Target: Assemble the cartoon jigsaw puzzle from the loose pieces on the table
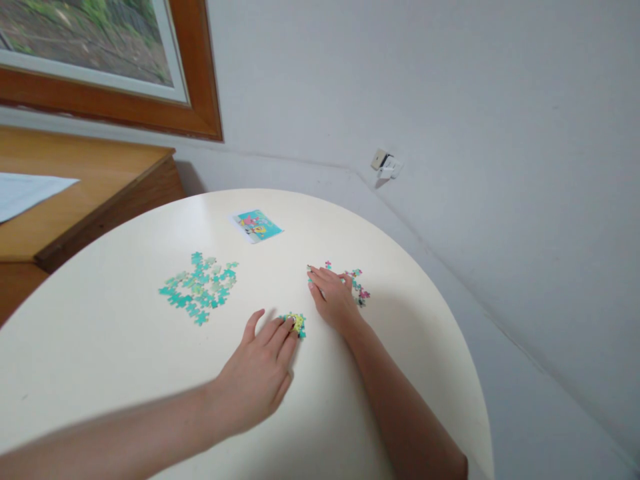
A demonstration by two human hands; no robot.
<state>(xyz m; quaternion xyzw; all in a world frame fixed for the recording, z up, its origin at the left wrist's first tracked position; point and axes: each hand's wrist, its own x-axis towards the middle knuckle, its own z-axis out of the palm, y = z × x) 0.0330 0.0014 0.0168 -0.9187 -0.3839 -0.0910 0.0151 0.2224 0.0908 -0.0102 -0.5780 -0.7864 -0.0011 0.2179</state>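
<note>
My left hand lies palm down with its fingers stretched out and the thumb apart. Its fingertips rest on a small cluster of yellow and teal jigsaw pieces, partly covering it. Farther right, my right hand reaches over a scattered group of pink, green and teal jigsaw pieces, fingers spread and touching the table among them. Some of those pieces are hidden beneath it. A larger pile of mostly teal jigsaw pieces lies to the left. Beyond both hands is a picture card with colourful cartoon figures.
The round white table curves away toward the wall. A wooden ledge with a white paper sheet stands at the left, below a wood-framed window. A wall socket with a plug sits beyond the table.
</note>
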